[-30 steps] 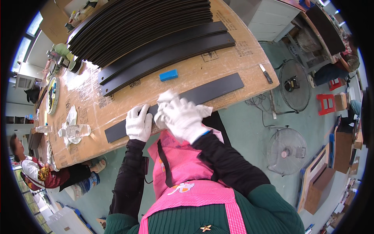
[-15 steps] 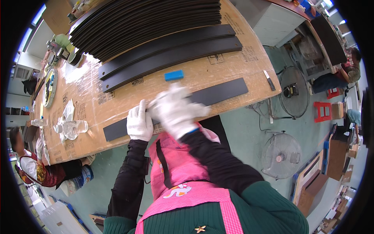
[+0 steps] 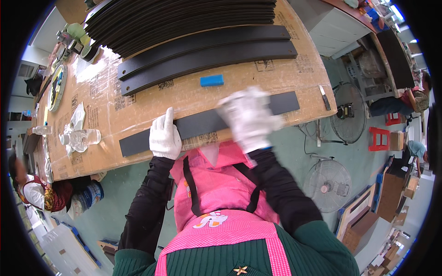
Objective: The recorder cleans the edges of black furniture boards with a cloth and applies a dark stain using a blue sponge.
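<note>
A long dark grey strip lies along the near edge of the cardboard-covered table. My left hand, in a white glove, rests on the strip left of its middle, fingers stretched out flat across it. Over the strip's right half is my right hand, also gloved in white. It is smeared by motion, so I cannot make out its fingers or anything they may hold. Just beyond the strip sits a small blue block.
Two dark strips with end holes lie before a large stack of similar ones. A knife is at the table's right edge. A clear plastic bottle lies left. Fans stand on the floor; other people are at both sides.
My right hand has swept rightward along the strip, uncovering its middle. The left hand stays on the strip's left part. The whole view has shifted slightly.
</note>
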`<state>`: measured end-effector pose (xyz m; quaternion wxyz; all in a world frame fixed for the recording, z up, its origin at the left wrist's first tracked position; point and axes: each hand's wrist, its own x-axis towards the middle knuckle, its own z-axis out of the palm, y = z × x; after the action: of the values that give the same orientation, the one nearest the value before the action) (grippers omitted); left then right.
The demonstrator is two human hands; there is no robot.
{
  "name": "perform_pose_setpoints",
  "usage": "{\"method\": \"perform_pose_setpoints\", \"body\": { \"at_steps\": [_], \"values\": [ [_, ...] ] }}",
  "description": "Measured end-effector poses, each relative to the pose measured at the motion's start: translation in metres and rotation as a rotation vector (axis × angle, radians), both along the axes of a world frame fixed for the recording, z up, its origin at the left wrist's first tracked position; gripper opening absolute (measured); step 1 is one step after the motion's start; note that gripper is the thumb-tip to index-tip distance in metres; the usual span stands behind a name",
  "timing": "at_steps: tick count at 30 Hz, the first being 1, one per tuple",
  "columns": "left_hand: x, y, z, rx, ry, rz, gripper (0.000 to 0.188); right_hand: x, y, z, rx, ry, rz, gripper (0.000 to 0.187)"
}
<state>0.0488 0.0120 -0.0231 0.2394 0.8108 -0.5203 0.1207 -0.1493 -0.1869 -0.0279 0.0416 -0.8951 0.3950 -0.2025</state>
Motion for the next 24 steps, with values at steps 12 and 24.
{"method": "perform_pose_setpoints", "body": {
  "at_steps": [12, 24],
  "values": [
    [-0.002, -0.005, 0.004, -0.088, -0.012, 0.010, 0.067, -0.063, -0.064, 0.002, -0.147, 0.043, 0.062, 0.036],
    [0.100, 0.158, 0.031, 0.078, 0.128, 0.068, 0.102, 0.000, 0.001, 0.018, 0.179, -0.140, 0.596, 0.022]
  ]
}}
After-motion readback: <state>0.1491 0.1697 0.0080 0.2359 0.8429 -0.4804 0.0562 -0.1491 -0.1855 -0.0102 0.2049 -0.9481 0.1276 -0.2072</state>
